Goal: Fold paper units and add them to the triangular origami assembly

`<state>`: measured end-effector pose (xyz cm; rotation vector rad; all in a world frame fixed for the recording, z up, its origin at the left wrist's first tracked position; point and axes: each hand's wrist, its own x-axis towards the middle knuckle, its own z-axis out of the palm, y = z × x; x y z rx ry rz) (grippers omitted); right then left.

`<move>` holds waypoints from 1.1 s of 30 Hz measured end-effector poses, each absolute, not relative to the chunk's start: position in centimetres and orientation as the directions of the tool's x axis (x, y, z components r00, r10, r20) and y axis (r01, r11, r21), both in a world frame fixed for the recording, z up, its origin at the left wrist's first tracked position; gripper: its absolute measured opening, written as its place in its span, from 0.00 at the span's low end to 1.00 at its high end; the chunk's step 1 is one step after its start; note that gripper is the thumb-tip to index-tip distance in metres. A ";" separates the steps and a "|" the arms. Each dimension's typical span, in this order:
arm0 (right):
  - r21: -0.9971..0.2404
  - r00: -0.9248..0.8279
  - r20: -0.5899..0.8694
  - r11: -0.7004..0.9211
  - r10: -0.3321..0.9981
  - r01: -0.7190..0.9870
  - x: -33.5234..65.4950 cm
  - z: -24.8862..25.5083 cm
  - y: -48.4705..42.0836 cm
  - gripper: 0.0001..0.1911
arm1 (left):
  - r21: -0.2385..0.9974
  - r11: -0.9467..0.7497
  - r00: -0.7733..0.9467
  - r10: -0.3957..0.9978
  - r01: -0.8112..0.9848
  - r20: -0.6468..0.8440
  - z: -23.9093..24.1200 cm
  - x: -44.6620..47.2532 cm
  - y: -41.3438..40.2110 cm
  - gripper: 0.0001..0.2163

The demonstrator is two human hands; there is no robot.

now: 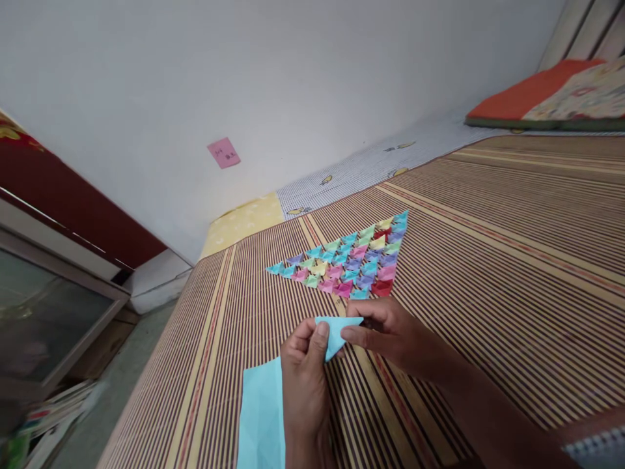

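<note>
Presently, the left hand has its thumb and bent fingers clamped on the folded light-blue paper, held above the striped mat. The right hand sets its thumb on the paper's right part, index finger raised apart; whether it grips cannot be told. Beyond lies a triangular array of multicoloured folded papers. The left hand partly hides a creased light-blue sheet. A pink note marks the wall.

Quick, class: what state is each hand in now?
Left hand: closed, holding folded blue paper.
Right hand: at that paper's edge; grip cannot be told.
</note>
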<state>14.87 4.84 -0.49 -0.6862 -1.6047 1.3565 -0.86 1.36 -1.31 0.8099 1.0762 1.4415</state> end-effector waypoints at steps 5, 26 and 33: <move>-0.952 -0.423 0.304 0.287 0.853 -0.107 14.9 -0.6 4.8 0.18 | 0.952 -0.006 -0.171 0.984 -0.306 -0.049 -1.4 -1.1 1.3 0.11; -0.888 -0.220 0.454 0.458 0.863 -0.033 15.5 -1.2 5.5 0.06 | 0.993 -0.045 -0.177 0.984 -0.105 0.026 -1.2 -1.1 1.2 0.09; -0.753 -0.208 0.625 0.651 0.752 0.095 15.6 -1.2 5.5 0.07 | 0.989 0.014 -0.171 0.984 -0.148 -0.039 -1.1 -1.2 1.4 0.09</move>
